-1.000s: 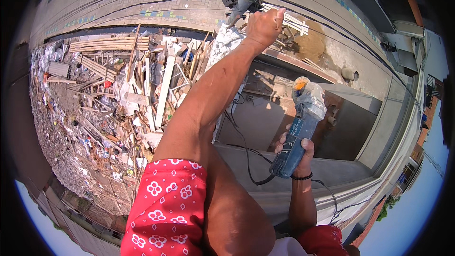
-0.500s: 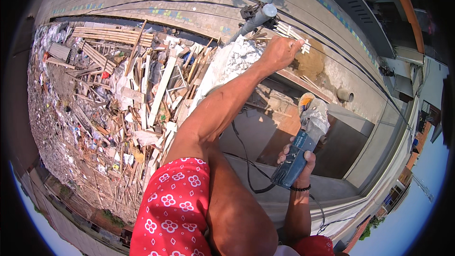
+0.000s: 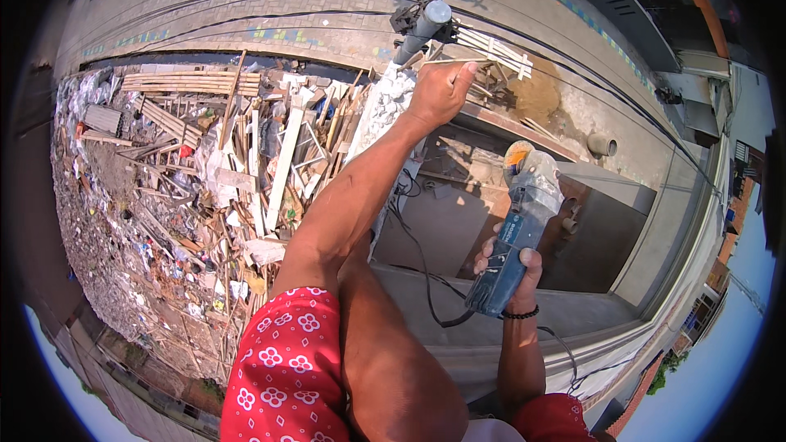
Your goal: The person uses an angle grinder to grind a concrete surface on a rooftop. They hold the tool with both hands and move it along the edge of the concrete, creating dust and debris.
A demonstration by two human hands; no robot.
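Note:
My right hand (image 3: 522, 272) is wrapped round the body of a blue angle grinder (image 3: 517, 237) and holds it with its head pointing up and away. The grinder's head looks pale and dusty, with an orange-yellow disc (image 3: 517, 153) at its far end. A black cord (image 3: 426, 295) runs from its near end. Stretched out ahead, my left hand (image 3: 442, 94) is closed in a fist with the thumb uppermost. A thin straight edge shows by its fingers, but whether the hand holds it I cannot tell. Behind that hand is a pile of white rubble (image 3: 391, 94).
A grey pole (image 3: 427, 29) with dark cables stands beyond my left hand. Far below on the left lies a heap of broken timber and rubbish (image 3: 205, 188). Right of the grinder are a concrete wall edge (image 3: 655, 237) and a short pipe (image 3: 602, 145). My bent leg (image 3: 401, 352) is close.
My left fist has shifted left, away from the white wooden slats behind it. The grinder in my right hand has moved slightly left. The view has also turned a little.

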